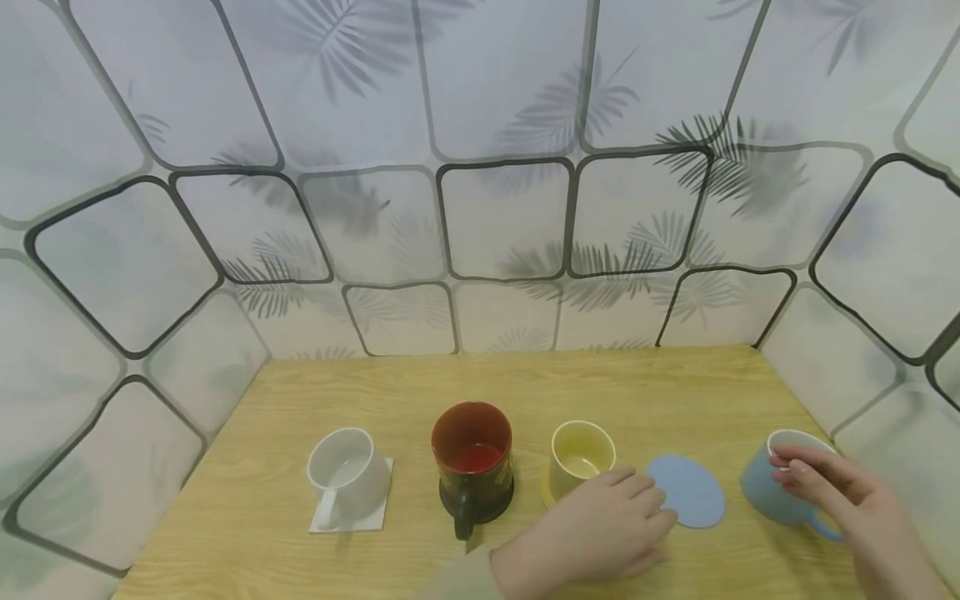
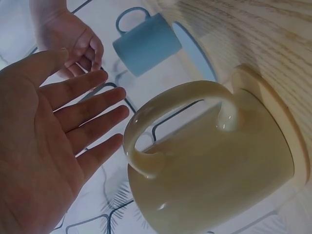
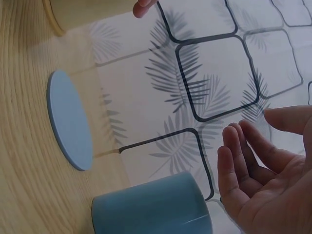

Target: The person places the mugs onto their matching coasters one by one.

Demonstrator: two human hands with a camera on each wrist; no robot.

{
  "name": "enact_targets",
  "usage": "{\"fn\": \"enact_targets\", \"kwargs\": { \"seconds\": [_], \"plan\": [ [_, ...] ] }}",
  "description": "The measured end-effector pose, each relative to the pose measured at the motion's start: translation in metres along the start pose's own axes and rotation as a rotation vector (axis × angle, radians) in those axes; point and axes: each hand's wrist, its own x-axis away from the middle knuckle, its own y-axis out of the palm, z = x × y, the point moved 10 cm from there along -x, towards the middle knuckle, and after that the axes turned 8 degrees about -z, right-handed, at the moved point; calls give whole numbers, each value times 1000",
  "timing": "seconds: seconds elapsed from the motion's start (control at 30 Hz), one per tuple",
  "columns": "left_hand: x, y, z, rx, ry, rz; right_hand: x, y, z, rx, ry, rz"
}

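Observation:
In the head view my left hand (image 1: 600,529) reaches in front of the yellow mug (image 1: 573,462), which stands on a yellow coaster (image 1: 547,492). The left wrist view shows that hand's fingers (image 2: 90,122) extended and apart beside the mug's handle, holding nothing. My right hand (image 1: 862,500) hovers at the near side of a blue mug (image 1: 772,487), which stands on the bare table. Its fingers (image 3: 226,165) are relaxed and bent a little, with nothing between them in the right wrist view. A round blue coaster (image 1: 686,492) lies between the yellow and blue mugs.
A black mug with a red inside (image 1: 472,454) stands left of the yellow one, on a dark coaster (image 1: 495,510). Farther left a white mug (image 1: 348,475) rests on a square white coaster (image 1: 367,522). Patterned walls (image 1: 502,217) enclose the wooden table (image 1: 420,383) at the back and sides.

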Motion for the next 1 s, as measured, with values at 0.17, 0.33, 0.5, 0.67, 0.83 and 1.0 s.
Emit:
{"fn": "enact_targets", "kwargs": {
  "seconds": [0.17, 0.33, 0.5, 0.67, 0.83, 1.0],
  "plan": [
    [-6, 4, 2, -16, -10, -2, 2, -12, 6, 10, 58, 19],
    [-10, 6, 5, -29, -29, 21, 3, -21, 6, 0, 42, 49],
    [-14, 8, 6, -11, -45, 10, 4, -28, 5, -49, -7, 85],
    [-18, 14, 8, 10, -51, -24, 4, -37, 7, -100, -44, 117],
    [-23, 20, 12, 13, -48, -41, 4, -44, 9, -162, -111, 139],
    [-27, 26, 15, 18, -32, -60, 7, -53, 15, -169, -97, 167]
  ]
}}
